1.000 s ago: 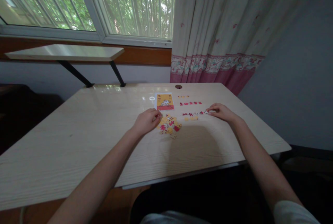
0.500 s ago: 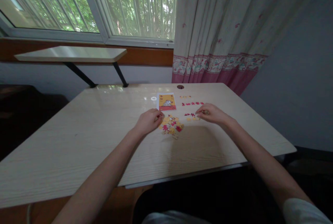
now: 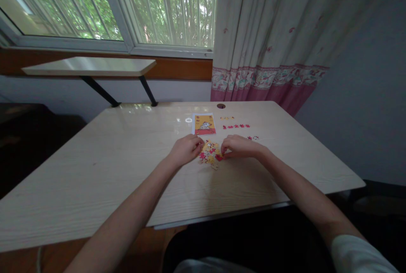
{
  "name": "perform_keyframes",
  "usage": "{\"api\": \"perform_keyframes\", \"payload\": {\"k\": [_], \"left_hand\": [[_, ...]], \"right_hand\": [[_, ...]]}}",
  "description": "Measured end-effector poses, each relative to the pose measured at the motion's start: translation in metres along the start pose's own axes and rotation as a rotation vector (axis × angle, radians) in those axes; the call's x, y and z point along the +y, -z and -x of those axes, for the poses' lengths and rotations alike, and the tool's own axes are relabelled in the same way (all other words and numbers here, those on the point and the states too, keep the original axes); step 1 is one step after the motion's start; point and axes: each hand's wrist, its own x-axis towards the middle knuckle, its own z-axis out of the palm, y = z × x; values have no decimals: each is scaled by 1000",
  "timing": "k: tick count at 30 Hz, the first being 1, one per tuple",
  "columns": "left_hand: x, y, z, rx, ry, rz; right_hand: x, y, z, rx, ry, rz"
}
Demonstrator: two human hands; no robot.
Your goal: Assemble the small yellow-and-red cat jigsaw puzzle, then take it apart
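A pile of loose jigsaw puzzle pieces (image 3: 209,153), yellow, red and white, lies between my two hands. At its left edge is my left hand (image 3: 186,148), fingers curled in and thumb close to them; what they hold, if anything, is hidden. My right hand (image 3: 240,146) reaches to the pile's right edge, its bent fingertips and thumb beside a red puzzle piece (image 3: 218,157). Whether a piece is between these fingers cannot be made out. Just behind the pile lies a picture card (image 3: 204,125) with a white animal on yellow and red.
Right of the card, a short row of yellow pieces (image 3: 227,118) lies behind a row of red pieces (image 3: 236,126). A red-and-white pair (image 3: 253,138) shows beyond my right hand. A raised shelf (image 3: 91,66) stands at the table's back left, near a cable hole (image 3: 221,106).
My right hand has moved left from the nearer rows of pieces to the pile's right edge, now covering part of those rows. My left hand has stayed nearly in place.
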Motion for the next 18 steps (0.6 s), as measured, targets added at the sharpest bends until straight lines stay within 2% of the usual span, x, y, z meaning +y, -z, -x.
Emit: {"api": "perform_keyframes", "payload": {"k": [7,13,18], "left_hand": [[19,-5,-1,-10,-44,112],[36,-11,-4,-39,91,516],[35,-20,-6,-60,230,831]], "right_hand": [[-1,-7,8,150,-5,-94],[-16,-7,7,316,48,-91],[-20,-11,3,463,151,-55]]}}
